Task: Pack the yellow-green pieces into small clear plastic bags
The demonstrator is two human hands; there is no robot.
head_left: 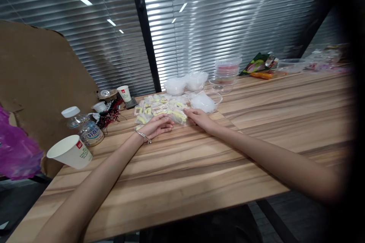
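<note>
Now both hands, left hand (156, 125) and right hand (200, 118), rest unclenched, touching the small packets (159, 109) on the table (199, 167).

Bunch of small clear packets (161, 109) with yellow bits inside, lying flat in a loose overlapping heap on the wooden worktop (199, 159), mid-table.

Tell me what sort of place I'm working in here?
Probably an office or meeting room used as a packing bench: a long wooden table, glass walls with closed blinds reflecting ceiling strip lights. Both hands, left hand and right hand, rest by a pile of small clear packets.
</note>
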